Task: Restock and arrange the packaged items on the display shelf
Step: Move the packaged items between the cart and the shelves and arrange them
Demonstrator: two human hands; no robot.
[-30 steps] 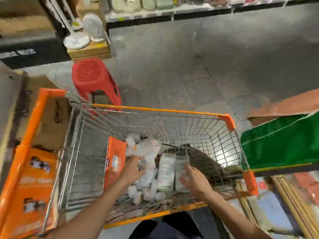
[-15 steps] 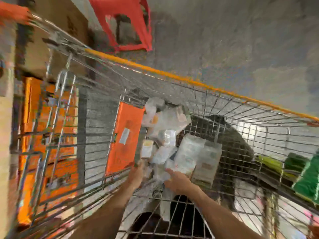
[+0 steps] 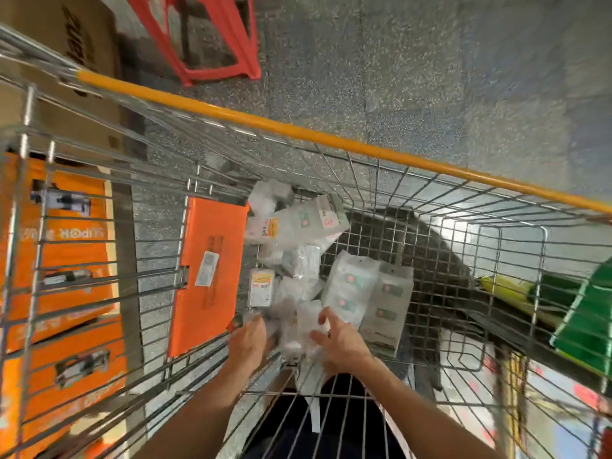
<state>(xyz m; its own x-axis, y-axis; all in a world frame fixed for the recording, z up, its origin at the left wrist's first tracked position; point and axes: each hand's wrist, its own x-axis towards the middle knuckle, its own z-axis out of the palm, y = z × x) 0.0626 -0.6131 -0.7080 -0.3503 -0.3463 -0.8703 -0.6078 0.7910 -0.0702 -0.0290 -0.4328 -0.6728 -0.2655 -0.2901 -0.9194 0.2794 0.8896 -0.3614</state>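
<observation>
A heap of small clear and white packets lies in the wire cart, beside two taller white pouches. Both my hands reach into the near end of the heap. My left hand has its fingers tucked under a bunch of clear packets, so the fingertips are hidden. My right hand grips the same bunch from the right, thumb and forefinger spread around it. A white strip hangs down from the bunch.
An orange flap stands inside the cart to the left of the heap. A red stool and a cardboard box are on the floor beyond. Orange boxes sit left; green and yellow goods right.
The camera has tilted down and closer to the cart. Both hands have drawn together at the near end of the heap and closed around a bunch of packets.
</observation>
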